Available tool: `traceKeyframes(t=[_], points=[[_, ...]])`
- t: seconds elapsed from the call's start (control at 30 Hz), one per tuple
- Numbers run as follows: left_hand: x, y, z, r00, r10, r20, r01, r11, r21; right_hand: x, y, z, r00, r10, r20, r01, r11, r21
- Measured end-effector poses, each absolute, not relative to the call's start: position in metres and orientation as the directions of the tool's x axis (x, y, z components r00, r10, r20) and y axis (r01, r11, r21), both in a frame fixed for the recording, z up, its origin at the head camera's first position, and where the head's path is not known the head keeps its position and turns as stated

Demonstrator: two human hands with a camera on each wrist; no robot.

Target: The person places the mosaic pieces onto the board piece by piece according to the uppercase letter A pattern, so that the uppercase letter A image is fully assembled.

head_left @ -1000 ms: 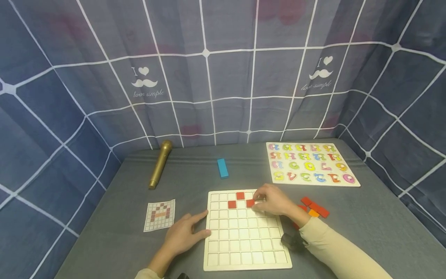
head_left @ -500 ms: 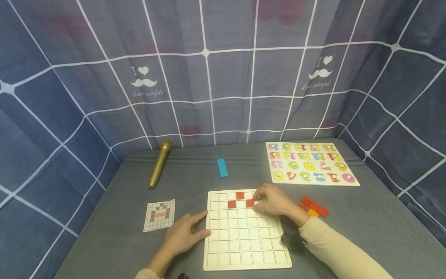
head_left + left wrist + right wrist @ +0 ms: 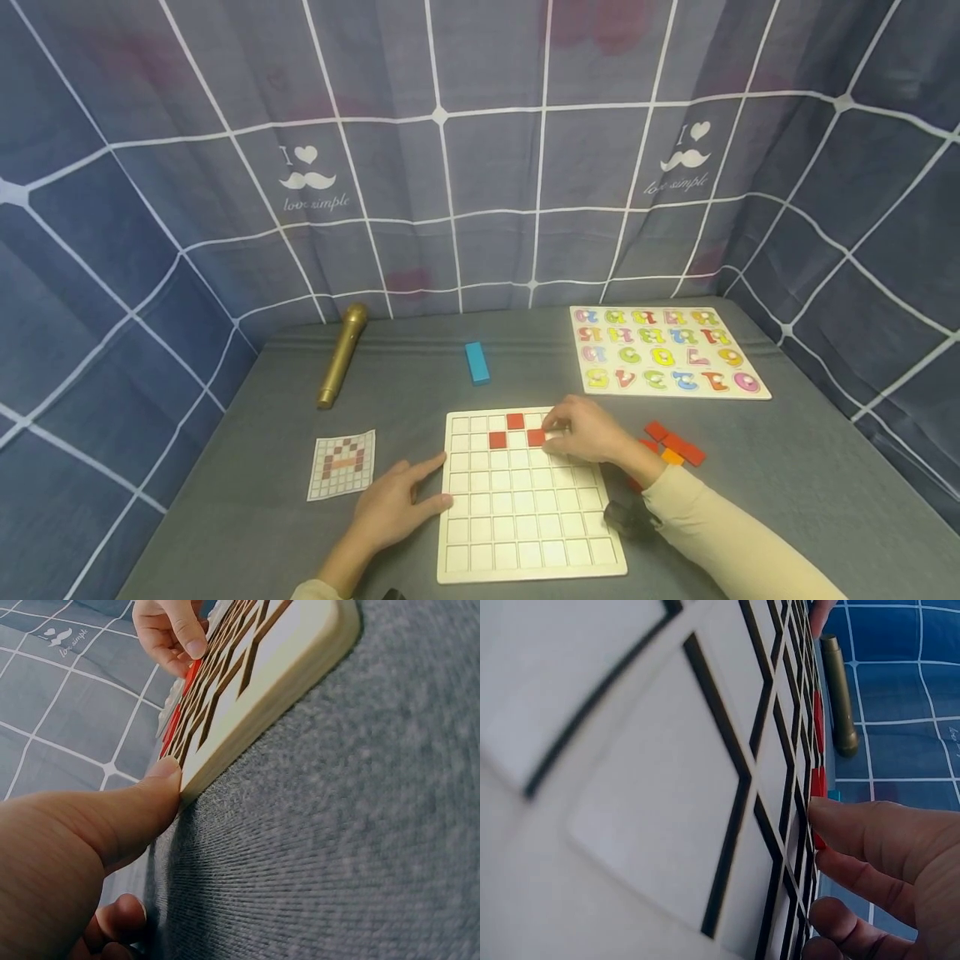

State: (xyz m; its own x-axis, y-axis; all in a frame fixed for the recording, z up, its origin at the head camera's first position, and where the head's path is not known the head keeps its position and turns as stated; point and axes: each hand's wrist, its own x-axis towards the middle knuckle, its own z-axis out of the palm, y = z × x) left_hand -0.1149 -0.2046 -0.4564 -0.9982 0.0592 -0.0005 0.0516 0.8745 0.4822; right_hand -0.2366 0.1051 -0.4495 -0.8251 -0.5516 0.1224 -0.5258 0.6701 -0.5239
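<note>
A cream grid board (image 3: 522, 528) lies on the table, with red square tiles (image 3: 515, 422) in its upper cells. My left hand (image 3: 392, 505) is beside the board's left edge, its extended thumb and index fingertips touching the rim. In the left wrist view that thumb (image 3: 127, 810) presses on the board's edge. Over the upper right of the grid, my right hand (image 3: 588, 431) pinches a red tile at its cell between thumb and index finger. The right wrist view shows a bit of this red tile (image 3: 820, 842) between the two fingertips; the rest is hidden.
Loose red tiles (image 3: 684, 448) and an orange tile (image 3: 672, 457) lie right of the board, partly behind the right wrist. A pattern card (image 3: 341, 465), a gold microphone (image 3: 343, 354), a blue block (image 3: 477, 363) and a number puzzle (image 3: 670, 352) surround it.
The hands, board and tiles hold the same places. Only the head view has shifted slightly.
</note>
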Motion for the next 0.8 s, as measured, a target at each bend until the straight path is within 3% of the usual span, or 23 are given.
traceKeyframes(t=[0.6,0.8], points=[[-0.115,-0.205,-0.457,-0.998,0.062,-0.001,0.054,0.870,0.490,-0.236,0.104,-0.452,-0.809,-0.568,0.152,-0.557,0.655,-0.510],[-0.112,-0.205,-0.457,-0.998,0.066,-0.005,0.055,0.864,0.501,-0.237,0.116,-0.451,-0.818,-0.551,0.169,-0.540,0.630,-0.559]])
